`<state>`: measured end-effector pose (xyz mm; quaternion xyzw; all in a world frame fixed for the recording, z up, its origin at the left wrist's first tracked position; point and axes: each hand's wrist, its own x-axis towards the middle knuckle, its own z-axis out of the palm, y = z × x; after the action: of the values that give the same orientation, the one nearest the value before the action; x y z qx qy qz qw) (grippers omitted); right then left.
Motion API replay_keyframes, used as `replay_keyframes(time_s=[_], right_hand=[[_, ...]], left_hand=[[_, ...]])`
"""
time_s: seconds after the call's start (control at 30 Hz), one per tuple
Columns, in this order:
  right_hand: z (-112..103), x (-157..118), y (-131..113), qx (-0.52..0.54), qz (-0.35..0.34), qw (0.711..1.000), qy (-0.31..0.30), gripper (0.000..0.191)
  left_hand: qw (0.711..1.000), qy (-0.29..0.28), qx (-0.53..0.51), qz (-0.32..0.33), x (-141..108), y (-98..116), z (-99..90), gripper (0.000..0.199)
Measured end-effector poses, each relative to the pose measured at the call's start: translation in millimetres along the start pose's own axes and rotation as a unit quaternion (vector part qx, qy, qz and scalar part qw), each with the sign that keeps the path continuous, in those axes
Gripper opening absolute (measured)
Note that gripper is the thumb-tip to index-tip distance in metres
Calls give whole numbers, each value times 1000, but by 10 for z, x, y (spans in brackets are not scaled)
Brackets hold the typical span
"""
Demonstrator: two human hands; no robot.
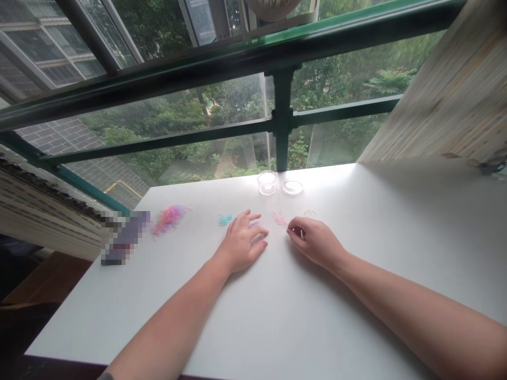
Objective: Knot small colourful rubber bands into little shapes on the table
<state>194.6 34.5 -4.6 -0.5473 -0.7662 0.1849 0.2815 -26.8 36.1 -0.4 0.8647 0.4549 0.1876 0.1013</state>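
My left hand rests on the white table with its fingers spread, holding nothing. Beside its fingertips lies a small turquoise heap of what look like tiny rubber bands, and a bit of purple shows between the fingers. My right hand is closed in a pinch at the near right edge of a pink heap of the same bands; what the fingertips hold is too small to make out. Just behind that hand sits a pale, nearly clear heap, partly hidden. A larger mixed pink, orange and purple heap lies farther left.
A clear round jar stands at the table's far edge, with a clear round lid lying beside it. A blurred-out dark object lies at the left edge. Beyond the table are a green railing and glass; curtains hang on both sides.
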Motion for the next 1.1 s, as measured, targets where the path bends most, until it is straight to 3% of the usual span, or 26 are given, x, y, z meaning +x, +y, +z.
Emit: replay_keyframes(time_s=[0.37,0.8,1.1], right_hand=[[-2,48,34,-76,60,995,-13,9],[16,47,31,-77,56,995,-24,8],[27,57,47,-86,55,995,-22,11]], left_hand=[[999,32,-3,-7,-14,-31,-19,18],[997,76,-24,-19,12,-126,-36,32],[996,88,-26,-24,16,-132,-37,31]])
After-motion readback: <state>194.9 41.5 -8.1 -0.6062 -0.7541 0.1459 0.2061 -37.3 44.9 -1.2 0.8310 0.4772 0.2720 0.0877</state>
